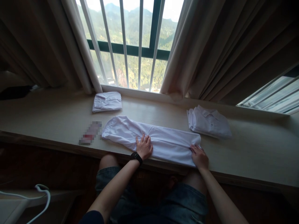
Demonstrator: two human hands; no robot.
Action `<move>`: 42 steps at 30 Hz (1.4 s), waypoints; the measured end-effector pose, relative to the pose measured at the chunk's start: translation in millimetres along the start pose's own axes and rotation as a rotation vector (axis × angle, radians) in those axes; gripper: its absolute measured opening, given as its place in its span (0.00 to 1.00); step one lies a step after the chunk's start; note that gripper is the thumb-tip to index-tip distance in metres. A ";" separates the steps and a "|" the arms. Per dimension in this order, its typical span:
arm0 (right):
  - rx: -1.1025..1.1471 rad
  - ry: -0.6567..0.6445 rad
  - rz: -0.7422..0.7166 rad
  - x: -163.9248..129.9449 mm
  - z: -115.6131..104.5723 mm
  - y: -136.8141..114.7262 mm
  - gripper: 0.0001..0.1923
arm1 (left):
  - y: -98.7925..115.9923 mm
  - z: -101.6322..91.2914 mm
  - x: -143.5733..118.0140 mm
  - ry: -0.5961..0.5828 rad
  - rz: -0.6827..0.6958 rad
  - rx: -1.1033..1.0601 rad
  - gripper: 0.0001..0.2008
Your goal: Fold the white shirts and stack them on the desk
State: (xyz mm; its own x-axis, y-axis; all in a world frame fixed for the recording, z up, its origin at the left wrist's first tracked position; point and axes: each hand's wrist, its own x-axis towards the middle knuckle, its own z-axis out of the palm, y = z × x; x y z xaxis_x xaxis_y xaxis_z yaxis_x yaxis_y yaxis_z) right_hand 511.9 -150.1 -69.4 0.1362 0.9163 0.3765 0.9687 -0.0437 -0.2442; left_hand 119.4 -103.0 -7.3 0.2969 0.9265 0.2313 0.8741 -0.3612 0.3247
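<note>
A white shirt, folded into a long strip, lies across the pale wooden ledge in front of me. My left hand, with a black watch on the wrist, presses flat on the strip's middle. My right hand rests at the strip's right end, fingers on the cloth's edge. Neither hand lifts the cloth.
A neatly folded white shirt sits at the back left by the barred window. A loosely piled white shirt lies at the right. A small blurred object lies left of the strip. Curtains hang on both sides. A white cable is at lower left.
</note>
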 end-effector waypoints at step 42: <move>0.572 -0.381 -0.084 69.7 12.7 -213.0 0.14 | -126.8 -86.2 -29.3 -0.191 0.117 -0.227 0.13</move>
State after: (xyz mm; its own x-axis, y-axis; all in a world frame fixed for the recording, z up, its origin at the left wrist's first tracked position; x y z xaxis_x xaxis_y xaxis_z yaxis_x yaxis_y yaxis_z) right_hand 312.4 -71.9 -2.5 -0.1182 0.9879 0.1003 0.6967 0.1545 -0.7005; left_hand -33.2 -93.5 23.8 0.4761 0.8724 0.1103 0.7280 -0.4614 0.5070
